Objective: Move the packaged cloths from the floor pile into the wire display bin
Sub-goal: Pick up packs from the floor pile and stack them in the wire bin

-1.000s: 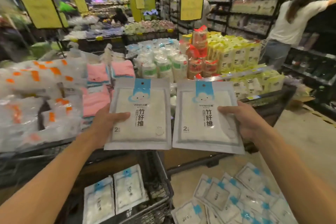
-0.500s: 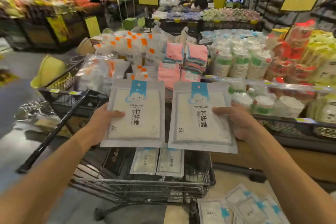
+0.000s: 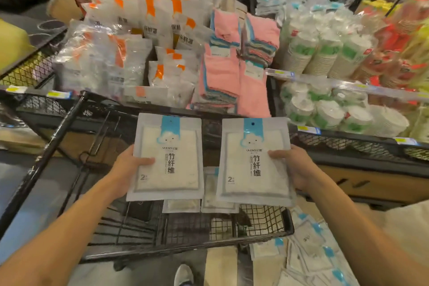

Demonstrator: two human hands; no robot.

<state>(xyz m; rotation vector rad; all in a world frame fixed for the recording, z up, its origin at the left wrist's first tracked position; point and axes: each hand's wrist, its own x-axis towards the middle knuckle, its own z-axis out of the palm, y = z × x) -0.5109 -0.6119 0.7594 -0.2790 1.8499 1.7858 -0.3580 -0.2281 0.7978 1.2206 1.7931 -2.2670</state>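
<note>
above wire bin [image 3: 267, 232]: left hand [image 3: 126, 169], right hand [image 3: 299, 169] each grip one cloth pack.

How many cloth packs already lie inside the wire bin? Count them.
2: left pack in bin and right pack in bin, side by side beneath the held packs; more may be hidden.

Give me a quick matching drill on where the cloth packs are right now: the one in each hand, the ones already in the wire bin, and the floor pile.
Things:
1. left-hand pack
2. right-hand pack
3. packs in the wire bin
4. floor pile

Places:
A. lying flat on the bin's mesh floor
B. on the ground, right of the wire bin
C. gripped by the right hand
D. gripped by the left hand

Pairs: 1-D, 2-C, 3-A, 4-B
</note>
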